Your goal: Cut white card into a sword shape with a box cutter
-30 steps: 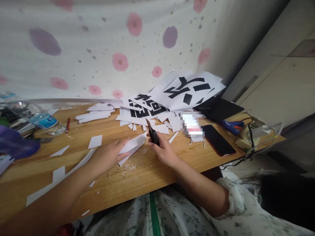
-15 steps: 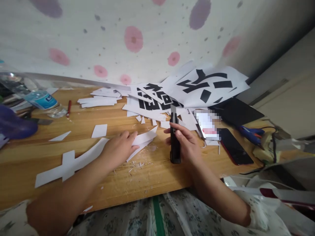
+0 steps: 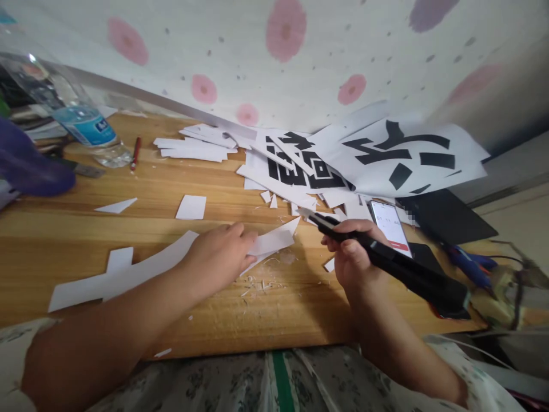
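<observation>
A black utility knife [image 3: 386, 260] with its blade out is held by my right hand [image 3: 362, 257], fingers curled round the grip. Its blade points left, above the wooden table. My left hand [image 3: 223, 252] is closed over a long white piece of card [image 3: 274, 239], thumb along its near edge, and holds it down on the table. The right end of the card comes to a point, and a second white layer shows under it. Another long white piece [image 3: 150, 272] extends left from beneath my left hand and forearm, with a short piece [image 3: 119, 259] lying across it.
Printed sheets with large black characters [image 3: 398, 151] lie at the back against the wall. Behind my left hand are white offcuts [image 3: 193, 150], a square piece [image 3: 191, 207], a red pen [image 3: 136, 154] and a water bottle [image 3: 92, 129]. A lit phone [image 3: 390, 226] and a blue glue gun [image 3: 469, 266] are at right.
The knife has turned from upright to slanting, blade now pointing left and handle out to the right. My left hand stays on the card. The whole view has shifted.
</observation>
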`<state>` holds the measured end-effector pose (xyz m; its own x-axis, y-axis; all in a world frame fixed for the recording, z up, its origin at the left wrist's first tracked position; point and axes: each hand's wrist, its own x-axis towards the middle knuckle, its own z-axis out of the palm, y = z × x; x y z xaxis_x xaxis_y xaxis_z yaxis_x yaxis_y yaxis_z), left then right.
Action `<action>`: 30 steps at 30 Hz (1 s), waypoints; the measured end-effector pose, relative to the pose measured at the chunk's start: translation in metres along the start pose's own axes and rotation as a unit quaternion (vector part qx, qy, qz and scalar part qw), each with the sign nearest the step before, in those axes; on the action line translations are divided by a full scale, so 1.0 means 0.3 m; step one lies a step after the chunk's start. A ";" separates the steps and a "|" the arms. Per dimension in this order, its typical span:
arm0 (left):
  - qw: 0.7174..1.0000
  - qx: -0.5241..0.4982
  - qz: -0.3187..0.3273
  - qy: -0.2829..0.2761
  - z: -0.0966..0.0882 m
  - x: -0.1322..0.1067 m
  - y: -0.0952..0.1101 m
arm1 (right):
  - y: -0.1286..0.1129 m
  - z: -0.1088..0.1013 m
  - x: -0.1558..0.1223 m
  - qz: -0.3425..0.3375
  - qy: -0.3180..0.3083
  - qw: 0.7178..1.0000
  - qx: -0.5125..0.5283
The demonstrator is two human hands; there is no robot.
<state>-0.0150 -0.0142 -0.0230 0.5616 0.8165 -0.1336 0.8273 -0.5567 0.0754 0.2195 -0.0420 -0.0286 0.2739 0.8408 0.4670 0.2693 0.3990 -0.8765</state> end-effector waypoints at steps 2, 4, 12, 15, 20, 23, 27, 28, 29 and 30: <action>1.000 0.006 -0.007 -0.003 -0.002 -0.006 0.005 | -0.006 0.006 -0.024 -0.018 -0.033 0.995 -0.095; 1.000 0.011 -0.012 0.000 -0.008 -0.008 0.006 | -0.012 0.011 -0.046 -0.026 -0.077 0.982 -0.169; 0.998 -0.023 0.025 0.050 -0.004 -0.003 0.009 | 0.004 0.032 -0.078 -0.125 -0.177 0.951 -0.219; 0.995 -0.061 0.049 0.067 0.031 -0.009 0.022 | 0.000 0.038 -0.083 -0.142 -0.182 0.944 -0.235; 0.994 -0.062 0.064 0.057 0.052 -0.007 0.034 | -0.011 0.044 -0.087 -0.173 -0.192 0.926 -0.277; 0.996 -0.048 0.066 0.029 0.038 -0.001 0.035 | -0.013 0.049 -0.085 -0.178 -0.202 0.920 -0.285; 0.997 -0.033 0.062 0.010 0.023 0.006 0.037 | -0.015 0.054 -0.081 -0.187 -0.209 0.917 -0.284; 0.998 -0.030 0.062 0.006 0.020 0.007 0.038 | -0.016 0.055 -0.080 -0.189 -0.209 0.917 -0.283; 0.998 -0.025 0.062 0.002 0.018 0.008 0.038 | -0.016 0.056 -0.080 -0.191 -0.211 0.916 -0.283; 0.998 -0.021 0.063 -0.002 0.016 0.009 0.039 | -0.016 0.057 -0.080 -0.193 -0.213 0.915 -0.282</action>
<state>-0.0039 -0.0192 -0.0273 0.6607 0.7403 -0.1242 0.7505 -0.6476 0.1322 0.1959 -0.0579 -0.0374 -0.2955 0.7911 0.5356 0.7372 0.5454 -0.3989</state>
